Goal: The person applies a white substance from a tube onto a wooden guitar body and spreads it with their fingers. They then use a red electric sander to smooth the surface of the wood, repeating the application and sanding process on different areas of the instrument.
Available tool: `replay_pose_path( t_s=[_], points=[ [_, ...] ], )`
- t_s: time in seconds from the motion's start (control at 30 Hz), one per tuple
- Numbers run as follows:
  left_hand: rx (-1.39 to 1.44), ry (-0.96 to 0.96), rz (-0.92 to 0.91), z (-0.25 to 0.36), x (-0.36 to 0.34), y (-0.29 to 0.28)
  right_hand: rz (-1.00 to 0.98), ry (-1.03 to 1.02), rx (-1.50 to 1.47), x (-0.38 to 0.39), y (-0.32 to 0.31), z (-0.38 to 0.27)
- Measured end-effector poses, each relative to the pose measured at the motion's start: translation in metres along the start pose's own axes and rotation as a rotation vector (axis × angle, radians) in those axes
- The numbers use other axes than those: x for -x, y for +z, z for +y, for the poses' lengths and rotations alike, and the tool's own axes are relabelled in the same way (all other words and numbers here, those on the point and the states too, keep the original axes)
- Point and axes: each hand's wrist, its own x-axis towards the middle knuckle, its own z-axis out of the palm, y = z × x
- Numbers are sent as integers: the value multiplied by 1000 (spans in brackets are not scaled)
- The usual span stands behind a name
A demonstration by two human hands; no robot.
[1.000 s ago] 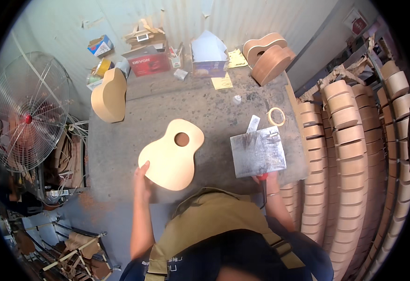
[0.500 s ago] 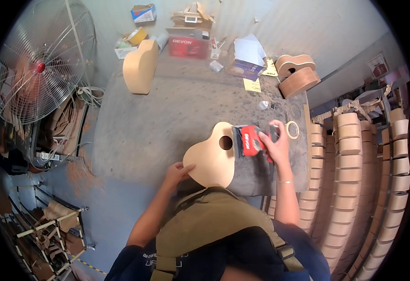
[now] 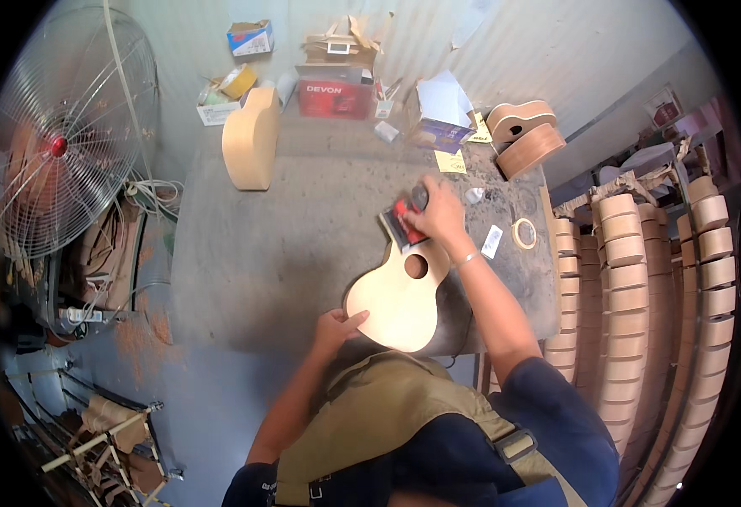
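A pale wooden ukulele body (image 3: pixel 396 308) with a round sound hole lies near the front edge of the grey worktable (image 3: pixel 243 245). My left hand (image 3: pixel 336 329) grips its lower left rim, thumb on the top face and the other fingers mostly hidden. My right hand (image 3: pixel 440 211) is closed round a red and black power sander (image 3: pixel 400 221) at the body's far end. The sander's pad overlaps the left edge of that end; whether it presses on the face or the side, I cannot tell. A dark cord hangs at the table's front edge.
Another pale body (image 3: pixel 250 148) stands at the back left, near a red box (image 3: pixel 335 95). Brown bodies (image 3: pixel 531 144) sit at the back right. A tape roll (image 3: pixel 523 234) lies right of my forearm. Stacked bodies (image 3: pixel 624 287) line the right; a large fan (image 3: pixel 62 144) stands left.
My right hand has carried the sander from the body's right side to its far end, leftward and away from me. The body has turned slightly clockwise, with my left hand still on its rim.
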Motion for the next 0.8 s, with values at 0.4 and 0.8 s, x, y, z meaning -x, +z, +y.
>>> replay_pose_path(
  t_s=[0.4,0.8],
  points=[
    [-17,4,-36,1,1,-7,-74,-17,-29,15,-3,1],
    [-23,-3,-54,-7,-8,-12,-45,-61,-39,55,-6,-22]
  ],
)
